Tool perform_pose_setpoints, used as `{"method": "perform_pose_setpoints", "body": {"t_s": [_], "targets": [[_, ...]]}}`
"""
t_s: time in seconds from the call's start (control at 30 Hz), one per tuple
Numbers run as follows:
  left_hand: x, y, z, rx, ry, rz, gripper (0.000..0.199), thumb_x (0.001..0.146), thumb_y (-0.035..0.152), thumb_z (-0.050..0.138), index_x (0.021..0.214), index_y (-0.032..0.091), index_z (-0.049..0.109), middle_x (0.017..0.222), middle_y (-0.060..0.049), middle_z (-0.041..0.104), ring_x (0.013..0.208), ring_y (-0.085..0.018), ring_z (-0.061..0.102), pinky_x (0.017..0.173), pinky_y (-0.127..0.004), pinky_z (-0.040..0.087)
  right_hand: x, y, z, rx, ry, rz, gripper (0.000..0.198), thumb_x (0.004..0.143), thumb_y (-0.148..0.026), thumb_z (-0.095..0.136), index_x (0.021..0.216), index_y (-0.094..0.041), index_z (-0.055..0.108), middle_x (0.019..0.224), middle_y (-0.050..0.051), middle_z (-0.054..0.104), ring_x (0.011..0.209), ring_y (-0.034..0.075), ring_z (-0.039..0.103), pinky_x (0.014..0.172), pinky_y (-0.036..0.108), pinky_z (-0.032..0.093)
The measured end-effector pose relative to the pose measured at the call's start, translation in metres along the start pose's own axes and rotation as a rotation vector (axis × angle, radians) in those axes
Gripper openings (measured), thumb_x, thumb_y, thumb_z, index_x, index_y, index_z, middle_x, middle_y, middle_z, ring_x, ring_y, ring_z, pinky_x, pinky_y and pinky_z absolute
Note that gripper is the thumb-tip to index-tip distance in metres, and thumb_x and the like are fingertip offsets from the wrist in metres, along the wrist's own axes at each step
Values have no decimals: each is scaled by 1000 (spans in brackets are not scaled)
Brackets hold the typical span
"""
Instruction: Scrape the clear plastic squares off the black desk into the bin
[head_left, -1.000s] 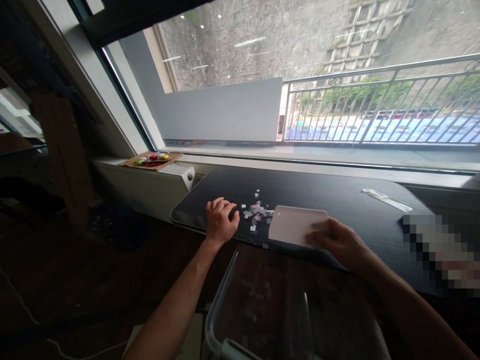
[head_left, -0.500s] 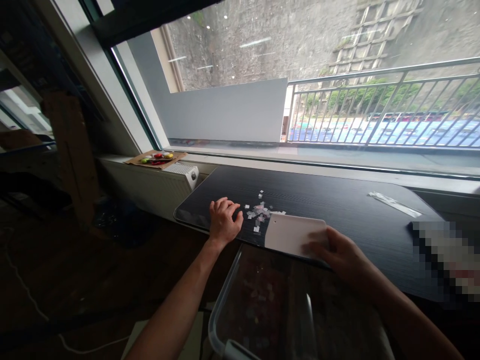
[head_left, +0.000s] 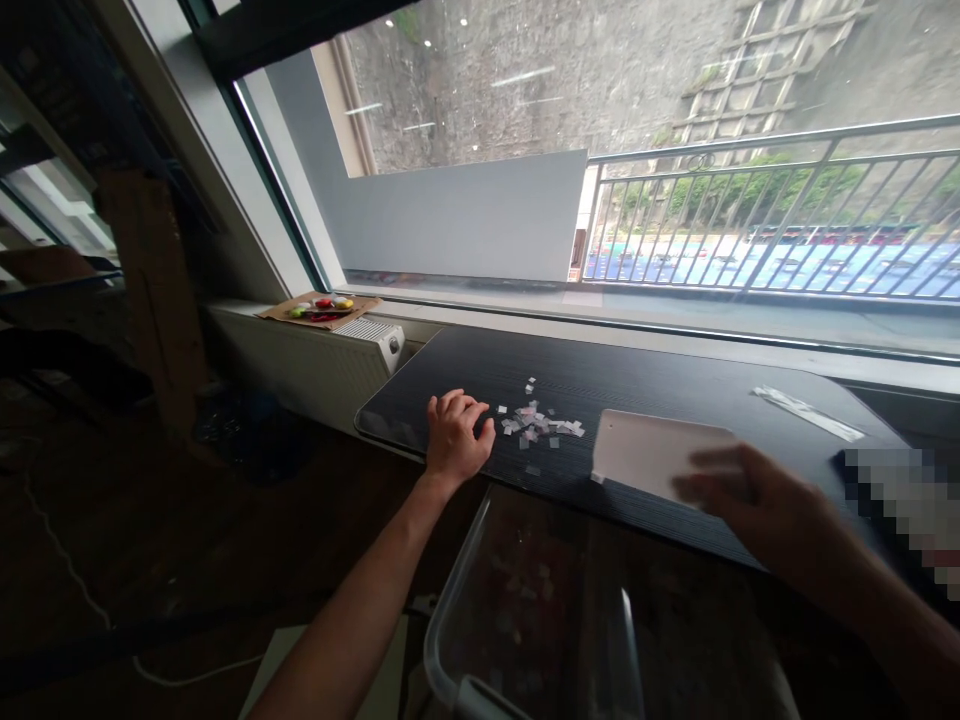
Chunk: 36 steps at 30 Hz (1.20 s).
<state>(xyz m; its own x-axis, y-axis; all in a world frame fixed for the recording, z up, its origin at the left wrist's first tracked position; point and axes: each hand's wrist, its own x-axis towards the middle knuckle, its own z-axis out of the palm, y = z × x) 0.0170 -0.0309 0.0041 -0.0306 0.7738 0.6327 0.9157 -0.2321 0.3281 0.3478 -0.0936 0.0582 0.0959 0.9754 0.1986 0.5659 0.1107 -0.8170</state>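
My right hand [head_left: 739, 490] grips the right end of a pale flat scraper [head_left: 652, 450] with a small hole near its corner; the hand is blurred. The scraper lies low over the dark table, with a small white scrap at its lower left corner. Left of it is a loose pile of small white and clear scraps [head_left: 529, 422]. My left hand [head_left: 457, 435] rests at the table's near left side, fingers bent and apart, with nothing in it. Below the table's near edge stands a clear plastic bin [head_left: 435, 640] with small scraps inside.
The dark table [head_left: 600, 375] stands against the window. Clear strips [head_left: 806, 412] lie at its right, near a blurred-out object [head_left: 892, 510]. A radiator [head_left: 315, 355] at the left carries cardboard with colourful items [head_left: 322, 307]. A white cable [head_left: 180, 682] runs along the floor.
My right hand has moved the scraper to the right, away from the pile. A scrap has come along at its corner. My left hand stays in about the same place on the table.
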Motion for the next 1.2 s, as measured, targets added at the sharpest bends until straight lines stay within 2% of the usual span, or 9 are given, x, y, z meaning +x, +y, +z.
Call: {"method": "perform_pose_setpoints", "body": {"t_s": [0.1,0.27,0.37,0.47,0.63,0.77,0.9,1.0,1.2], "targets": [[0,0,0,0,7,-5,20,84,22,61,99,24,74,105,-9,71,123,-32,56,114,-60,31,-2,1,-8,24,29,-11,26,77,-46,68,94,-27,68,83,8,82,81,32,79,74,44,62],[1,-2,0,16,20,24,20,83,23,60,96,24,74,101,-9,71,119,-34,58,110,-61,35,22,-16,34,85,-36,-81,21,80,-40,64,95,-25,66,92,10,82,86,29,78,79,44,61],[1,-5,1,26,27,37,20,83,24,59,96,25,74,101,-9,71,119,-33,57,110,-60,35,29,-18,42,75,-48,-81,18,77,-35,67,92,-25,66,85,7,83,81,28,79,74,41,61],[0,-6,2,26,30,41,20,84,25,59,97,25,74,102,-9,71,120,-33,57,110,-59,35,19,-12,24,43,-55,-70,17,77,-35,66,91,-26,66,80,6,82,78,28,79,72,40,61],[0,-6,3,18,44,38,20,84,26,58,97,25,74,102,-9,71,120,-33,57,111,-58,34,-7,-7,-9,-34,36,-33,24,81,-43,60,97,-25,66,85,10,83,81,31,79,76,44,60],[0,-6,3,17,61,45,20,83,26,57,94,24,74,101,-10,72,117,-33,59,109,-58,36,-17,-8,-25,-124,29,-31,22,79,-44,59,91,-27,65,80,8,82,78,31,78,68,41,59],[1,-9,3,8,65,60,20,83,29,57,93,26,74,99,-9,72,118,-33,58,108,-56,36,-30,-8,-46,-239,98,-7,20,77,-44,61,89,-29,66,77,5,81,74,30,77,64,40,57],[2,-11,3,-6,68,70,20,83,31,56,91,26,74,99,-9,73,117,-33,59,107,-55,36,-37,-8,-52,-193,141,18,21,78,-44,61,89,-28,67,82,5,81,77,29,77,65,38,58],[3,-15,4,-8,82,91,22,84,34,54,89,25,74,98,-10,73,114,-34,60,105,-55,37,-43,2,-58,-47,99,57,17,77,-41,62,85,-27,66,77,3,79,73,27,76,65,36,59]]}}
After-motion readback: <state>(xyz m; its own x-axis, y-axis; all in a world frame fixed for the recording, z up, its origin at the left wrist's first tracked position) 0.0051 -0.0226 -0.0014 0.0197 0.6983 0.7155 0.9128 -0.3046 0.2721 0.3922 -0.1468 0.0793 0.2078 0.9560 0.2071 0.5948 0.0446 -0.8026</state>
